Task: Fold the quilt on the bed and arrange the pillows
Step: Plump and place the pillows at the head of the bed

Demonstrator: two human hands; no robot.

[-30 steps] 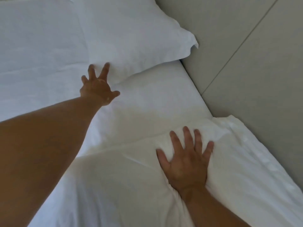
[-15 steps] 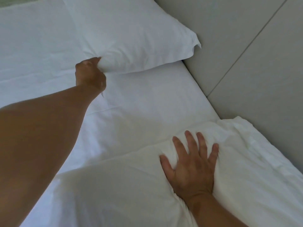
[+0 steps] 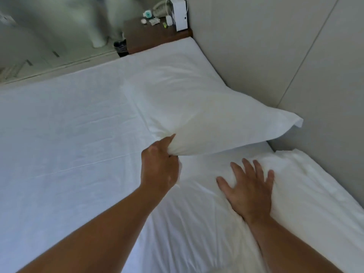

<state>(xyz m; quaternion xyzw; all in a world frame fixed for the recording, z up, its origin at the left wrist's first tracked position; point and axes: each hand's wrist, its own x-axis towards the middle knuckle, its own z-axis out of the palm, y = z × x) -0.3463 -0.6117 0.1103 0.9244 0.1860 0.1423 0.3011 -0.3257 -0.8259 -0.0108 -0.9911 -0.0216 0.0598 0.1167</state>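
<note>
Head view, left to right: white sheet lies flat over the bed, faintly creased. Left hand is clenched on the near corner of a white pillow, bunching the fabric — that corner is lifted, and the pillow's far end reaches the grey headboard. Right hand lies flat, fingers spread, pressing a second pillow at the bed's head, grasping nothing. Beyond the bed, a dark wooden nightstand carries small items.
</note>
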